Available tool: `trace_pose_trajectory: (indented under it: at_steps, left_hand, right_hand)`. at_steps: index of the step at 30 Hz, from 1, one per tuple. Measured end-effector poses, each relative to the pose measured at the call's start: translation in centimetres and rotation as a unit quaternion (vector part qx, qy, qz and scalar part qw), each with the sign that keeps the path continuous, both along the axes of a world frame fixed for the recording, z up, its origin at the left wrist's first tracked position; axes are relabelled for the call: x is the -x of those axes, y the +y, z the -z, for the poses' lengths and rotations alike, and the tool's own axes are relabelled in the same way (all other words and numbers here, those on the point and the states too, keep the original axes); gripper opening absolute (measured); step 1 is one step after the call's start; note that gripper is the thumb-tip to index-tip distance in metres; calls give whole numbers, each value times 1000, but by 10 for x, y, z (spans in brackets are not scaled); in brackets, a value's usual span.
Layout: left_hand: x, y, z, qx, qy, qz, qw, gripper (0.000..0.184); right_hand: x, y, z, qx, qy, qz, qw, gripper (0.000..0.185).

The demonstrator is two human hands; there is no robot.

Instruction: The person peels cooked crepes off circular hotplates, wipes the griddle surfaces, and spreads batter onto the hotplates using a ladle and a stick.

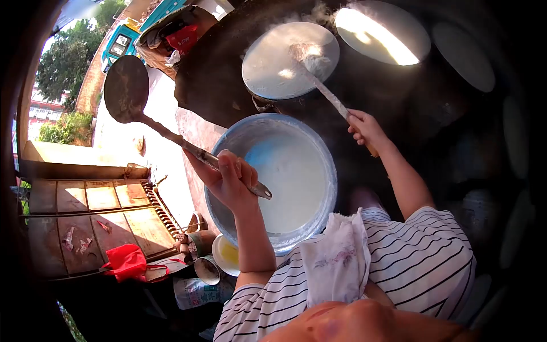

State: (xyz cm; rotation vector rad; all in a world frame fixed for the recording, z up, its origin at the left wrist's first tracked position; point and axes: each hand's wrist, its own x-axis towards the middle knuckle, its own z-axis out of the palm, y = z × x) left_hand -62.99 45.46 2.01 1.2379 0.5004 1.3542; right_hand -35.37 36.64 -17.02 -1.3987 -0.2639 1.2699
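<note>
My left hand (pixel 231 178) is closed around the handle of a long metal ladle (pixel 126 88), whose round dark head is raised at the upper left. Beneath that hand sits a large blue-rimmed tub (pixel 310 225) holding white liquid. Closed on a long light stick (pixel 327 94), my right hand (pixel 366 130) is right of the tub. The far end of the stick rests in white, steaming contents inside a round pan (pixel 265 65), where a lumpy whitish mass surrounds it.
More round white-filled vessels (pixel 382 31) stand on the dark stove surface (pixel 219 74). At the lower left are a tiled ledge (pixel 74 228), a red bag (pixel 126 262), a cup (pixel 207 270) and a yellowish container (pixel 227 255). A blue vehicle (pixel 119 44) is outside.
</note>
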Motion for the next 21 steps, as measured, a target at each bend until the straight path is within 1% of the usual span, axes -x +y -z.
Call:
trace_pose_trajectory:
  at_steps: [2,3,6,7,8,9,10,11,12,13,15,16,17,18,19,20,21]
  left_hand:
    - [-11,3,-5,5,12,11,1000,71]
    - [-19,6,-7,6,25,2,1000,71]
    - [-50,12,-2,2,46,-23,999,70]
    - [-67,17,0,-6,46,-18,999,70]
    - [-80,18,0,-7,60,-14,998,70]
    - [-98,21,-1,10,66,-16,998,69]
    - [-114,17,-2,36,79,-22,996,69]
    - [-129,19,-4,53,83,-30,995,69]
    - [-141,26,-4,48,98,-27,994,69]
    - [-150,31,-2,46,110,-28,992,69]
    - [-171,33,4,51,126,-31,990,68]
    - [-180,36,9,79,115,-8,990,68]
    - [-190,33,12,85,129,-4,988,67]
    - [-205,35,13,76,133,9,988,67]
    - [-217,36,14,76,136,6,988,67]
    - [-225,35,16,76,138,2,987,66]
    - [-231,35,18,79,141,-6,987,66]
  right_hand:
    - [-41,3,-2,10,-1,15,1000,36]
    - [-61,12,-4,2,-1,-1,1000,35]
    - [-110,57,-12,13,-29,-5,999,34]
    - [-125,73,-16,19,-48,-21,998,33]
    - [-137,85,-15,22,-53,-9,998,34]
    - [-142,94,-26,14,-99,-20,995,37]
    - [-141,90,-28,15,-139,-36,990,40]
    - [-138,79,-14,-27,-173,-84,981,41]
    - [-124,55,-21,-35,-170,-119,978,35]
    - [-116,31,-19,-6,-154,-169,973,33]
    - [-142,35,-10,-5,-148,-79,986,32]
    - [-139,29,-5,3,-129,-39,991,32]
    - [-150,49,-4,4,-205,-27,978,32]
    - [-159,75,0,-19,-329,-22,944,32]
    - [-164,107,22,-24,-482,6,876,33]
    - [-170,136,36,-27,-623,35,781,34]
    - [-165,147,20,24,-636,-21,771,36]
